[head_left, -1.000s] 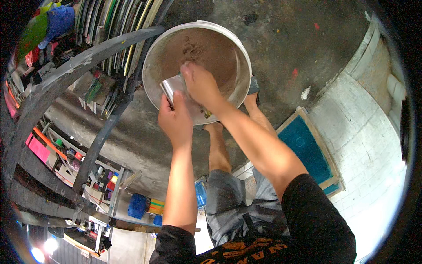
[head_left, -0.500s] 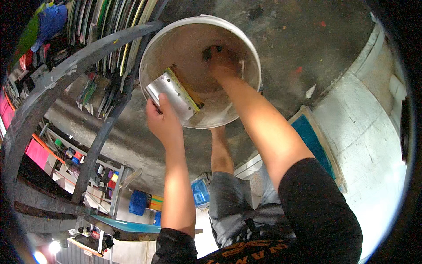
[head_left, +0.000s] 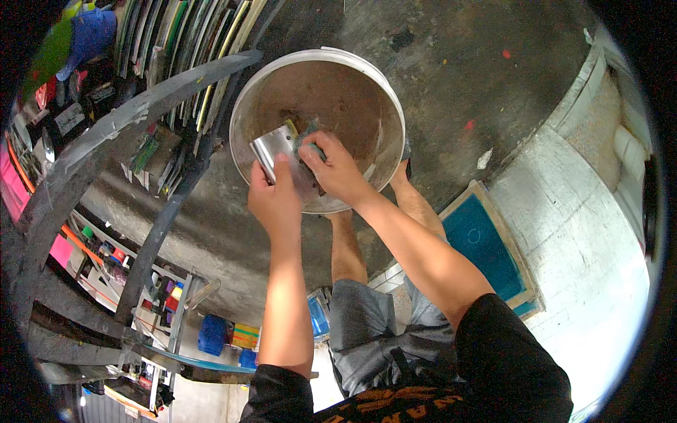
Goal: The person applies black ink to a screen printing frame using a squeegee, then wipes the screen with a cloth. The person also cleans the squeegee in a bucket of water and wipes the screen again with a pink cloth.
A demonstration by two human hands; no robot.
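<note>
A white round bucket [head_left: 400, 106] with brown, murky contents stands below me. Over its near left part, my left hand [head_left: 275, 194] grips a metal-handled squeegee [head_left: 270, 146], thumb on top of the handle. The squeegee is tilted, and its blade edge is mostly hidden by my other hand. My right hand [head_left: 333, 169] is closed around a dark greenish cloth or sponge [head_left: 308, 134], pressed against the squeegee. Just what that wad is made of, I cannot tell.
Left of the bucket, a dark curved metal frame [head_left: 151, 95] arches beside a rack of upright thin panels [head_left: 190, 42]. A wood-framed blue screen [head_left: 486, 243] leans at the right by pale tiling [head_left: 564, 233]. My legs stand close to the bucket's near side.
My right hand has come up from deep in the bucket's right side to the squeegee, bringing the greenish wad onto it. My left hand keeps its grip on the squeegee.
</note>
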